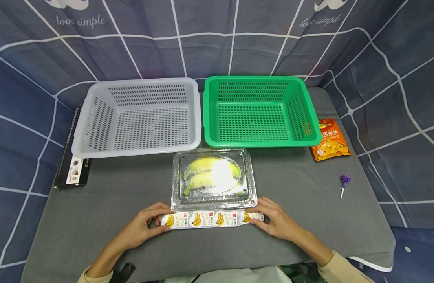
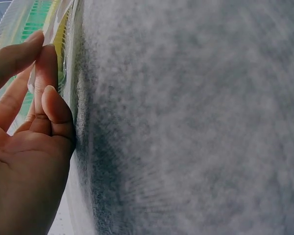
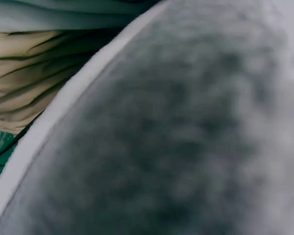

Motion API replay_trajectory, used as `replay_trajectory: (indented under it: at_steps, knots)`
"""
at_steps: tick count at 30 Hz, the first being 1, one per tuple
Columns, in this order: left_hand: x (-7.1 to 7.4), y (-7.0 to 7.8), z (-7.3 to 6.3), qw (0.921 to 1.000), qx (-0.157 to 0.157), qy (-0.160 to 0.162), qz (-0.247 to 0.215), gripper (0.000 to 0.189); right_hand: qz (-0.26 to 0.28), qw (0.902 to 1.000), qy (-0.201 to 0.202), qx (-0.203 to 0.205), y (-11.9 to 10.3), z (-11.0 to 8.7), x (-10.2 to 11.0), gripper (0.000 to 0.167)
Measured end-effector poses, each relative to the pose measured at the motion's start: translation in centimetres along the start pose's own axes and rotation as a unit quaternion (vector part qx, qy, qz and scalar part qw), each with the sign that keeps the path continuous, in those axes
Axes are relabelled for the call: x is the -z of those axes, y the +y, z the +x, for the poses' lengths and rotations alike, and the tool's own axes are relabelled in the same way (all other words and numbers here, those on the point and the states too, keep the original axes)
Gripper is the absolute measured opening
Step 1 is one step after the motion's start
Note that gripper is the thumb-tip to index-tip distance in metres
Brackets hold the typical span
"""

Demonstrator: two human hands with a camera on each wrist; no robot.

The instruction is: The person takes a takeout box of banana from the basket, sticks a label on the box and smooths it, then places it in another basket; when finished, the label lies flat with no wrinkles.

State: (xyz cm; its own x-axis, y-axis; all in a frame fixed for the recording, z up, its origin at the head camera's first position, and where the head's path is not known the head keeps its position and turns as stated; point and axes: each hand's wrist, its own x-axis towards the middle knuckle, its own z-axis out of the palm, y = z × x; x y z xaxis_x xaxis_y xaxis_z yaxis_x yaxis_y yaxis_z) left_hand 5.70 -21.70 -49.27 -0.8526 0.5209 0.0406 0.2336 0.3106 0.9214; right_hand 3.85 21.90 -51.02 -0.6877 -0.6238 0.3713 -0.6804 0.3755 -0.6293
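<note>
A strip of banana-print labels [image 1: 207, 219] stretches along the near side of a clear plastic clamshell box [image 1: 214, 203] in the head view. Yellow-green bananas [image 1: 199, 171] show through the closed lid. My left hand [image 1: 141, 227] pinches the strip's left end between thumb and fingers; in the left wrist view the left hand [image 2: 32, 132] holds its thin edge upright-looking beside the box. At the other end, my right hand [image 1: 278, 220] pinches the strip near the box's front right corner. The right wrist view does not show the right hand.
A grey-white basket [image 1: 139, 151] and a green basket [image 1: 262, 144] stand behind the box. At the right lie an orange snack bag [image 1: 330, 140] and a purple lollipop [image 1: 345, 179]. A black box [image 1: 83, 173] lies partly under the grey-white basket. Grey cloth covers the table [image 1: 308, 188].
</note>
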Motion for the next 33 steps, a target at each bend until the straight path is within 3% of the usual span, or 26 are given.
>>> replay_trajectory:
  at_steps: [3,7,13,16,20,24,28,33]
  knots:
    - [-0.1,0.0,0.0,1.0000,-0.003,-0.001,-0.003,0.044,0.042,0.9990,-0.007,-0.014,0.0,-0.1,0.1,0.043]
    - [-0.2,0.3,-0.2,0.9998,-0.010,-0.004,-0.016,0.044,0.115,0.9933,0.007,0.008,-0.2,0.0,0.3,0.046]
    - [-0.4,1.3,-0.4,0.9985,-0.021,-0.004,-0.050,0.046,0.191,0.9809,0.021,0.030,-2.7,1.5,2.0,0.049]
    - [-0.2,1.9,-0.4,0.9959,-0.047,0.000,-0.077,0.047,0.224,0.9741,0.025,0.019,-2.8,1.3,2.1,0.049]
    - [0.1,2.6,-0.5,0.9918,-0.069,0.005,-0.108,0.049,0.283,0.9586,0.031,-0.011,-2.2,0.4,2.0,0.049]
    - [0.6,3.2,-0.4,0.9891,-0.082,0.005,-0.122,0.052,0.346,0.9375,0.040,-0.014,-2.6,0.7,2.6,0.050]
    - [1.4,3.9,-0.1,0.9857,-0.106,0.010,-0.130,0.055,0.363,0.9301,0.052,-0.008,-3.0,1.4,3.3,0.048]
    - [2.6,4.8,0.9,0.9908,-0.087,0.014,-0.103,0.054,0.355,0.9330,0.058,-0.008,-3.0,2.6,4.3,0.047]
